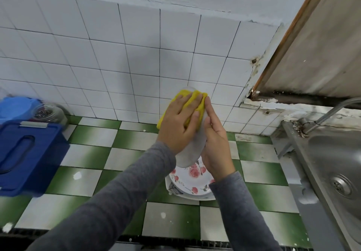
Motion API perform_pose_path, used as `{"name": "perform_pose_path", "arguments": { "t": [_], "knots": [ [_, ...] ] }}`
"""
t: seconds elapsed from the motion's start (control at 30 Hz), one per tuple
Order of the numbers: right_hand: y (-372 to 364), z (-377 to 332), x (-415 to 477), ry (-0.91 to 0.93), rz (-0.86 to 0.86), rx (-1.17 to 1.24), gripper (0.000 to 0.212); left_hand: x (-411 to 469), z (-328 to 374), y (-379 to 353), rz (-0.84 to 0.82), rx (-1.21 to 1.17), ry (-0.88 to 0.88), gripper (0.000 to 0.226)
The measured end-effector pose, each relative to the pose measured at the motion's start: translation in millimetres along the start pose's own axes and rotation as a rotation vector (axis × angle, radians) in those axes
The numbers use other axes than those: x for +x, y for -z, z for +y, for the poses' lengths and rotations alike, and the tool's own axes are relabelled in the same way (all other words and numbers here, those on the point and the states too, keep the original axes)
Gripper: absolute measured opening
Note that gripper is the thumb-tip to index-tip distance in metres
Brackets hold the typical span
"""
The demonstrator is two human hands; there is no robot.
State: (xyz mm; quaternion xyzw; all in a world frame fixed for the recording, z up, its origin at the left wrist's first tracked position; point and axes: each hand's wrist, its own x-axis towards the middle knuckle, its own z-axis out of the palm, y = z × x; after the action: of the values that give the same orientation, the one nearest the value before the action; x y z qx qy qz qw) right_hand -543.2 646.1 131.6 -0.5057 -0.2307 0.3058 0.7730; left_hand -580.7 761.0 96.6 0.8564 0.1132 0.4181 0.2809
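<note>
Holding white plate [190, 153] upright at ctr, R hand [215, 143] gripping its 3 o'clock rim. Pressing yellow cloth [201, 104] vs. plate's 12 o'clock part w/ L hand [179, 121], fingers straight. Just above floral plates [187, 182], 6 o'clock on counter [88, 153].

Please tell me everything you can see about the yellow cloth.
The yellow cloth looks soft and is bunched into folds. It lies against the upper part of a white plate held tilted above the counter. The left hand presses on it, covering its middle; the right hand holds the plate beside its right edge.
</note>
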Motion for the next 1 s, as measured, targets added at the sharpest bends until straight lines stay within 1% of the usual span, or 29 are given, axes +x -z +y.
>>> {"name": "perform_pose_path", "arguments": {
  "t": [0.03, 0.07, 0.13, 0.17, 0.27, 0.33, 0.4, 0.47, 0.5, 0.57, 0.63, 0.7, 0.77, 0.83, 0.9, 0.97, 1.0],
  "knots": [
    [-2, 0, 0, 0.002, -0.009, -0.015, 0.045, 0, -4, 2, -0.004, -0.010, -0.011, 0.043],
    [-3, 0, -1, 0.002, -0.016, -0.036, 0.046, 1, -9, 5, -0.015, -0.050, 0.036, 0.043],
    [-4, 0, -5, -0.006, -0.021, -0.070, 0.052, 4, -14, 12, -0.025, -0.168, 0.195, 0.041],
    [-4, 0, -7, -0.015, -0.020, -0.065, 0.052, 4, -16, 15, -0.024, -0.192, 0.229, 0.040],
    [-4, 1, -8, -0.022, -0.002, -0.045, 0.049, 1, -22, 20, -0.063, -0.154, 0.150, 0.042],
    [-7, 1, -8, -0.034, 0.004, -0.045, 0.040, -2, -30, 23, -0.077, -0.184, 0.182, 0.041],
    [-8, 2, -7, -0.055, 0.033, 0.015, 0.034, -1, -37, 28, -0.016, -0.307, 0.344, 0.036],
    [-9, 0, -7, -0.063, 0.067, 0.141, 0.033, 1, -42, 37, 0.035, -0.475, 0.552, 0.034],
    [-10, -3, -7, -0.050, 0.085, 0.200, 0.034, 0, -44, 41, 0.052, -0.525, 0.619, 0.035],
    [-13, -7, -5, -0.005, 0.134, 0.292, 0.034, -10, -44, 41, 0.084, -0.541, 0.676, 0.037],
    [-17, -9, 2, 0.030, 0.199, 0.372, 0.034, -25, -39, 31, 0.119, -0.545, 0.689, 0.039],
    [-21, -9, 8, 0.036, 0.255, 0.428, 0.034, -40, -29, 14, 0.167, -0.535, 0.652, 0.042],
    [-23, -6, 12, 0.033, 0.285, 0.448, 0.036, -51, -20, 1, 0.186, -0.421, 0.513, 0.046],
    [-25, -1, 13, 0.020, 0.276, 0.454, 0.037, -55, -16, -6, 0.134, -0.272, 0.315, 0.048],
    [-26, 4, 12, 0.000, 0.253, 0.460, 0.038, -50, -13, -7, 0.076, -0.171, 0.131, 0.046],
    [-26, 8, 10, -0.039, 0.229, 0.460, 0.040, -39, -9, -4, 0.032, -0.115, -0.017, 0.042],
    [-25, 11, 9, -0.059, 0.214, 0.443, 0.041, -33, -9, -3, 0.003, -0.105, -0.061, 0.041]
  ]
}}
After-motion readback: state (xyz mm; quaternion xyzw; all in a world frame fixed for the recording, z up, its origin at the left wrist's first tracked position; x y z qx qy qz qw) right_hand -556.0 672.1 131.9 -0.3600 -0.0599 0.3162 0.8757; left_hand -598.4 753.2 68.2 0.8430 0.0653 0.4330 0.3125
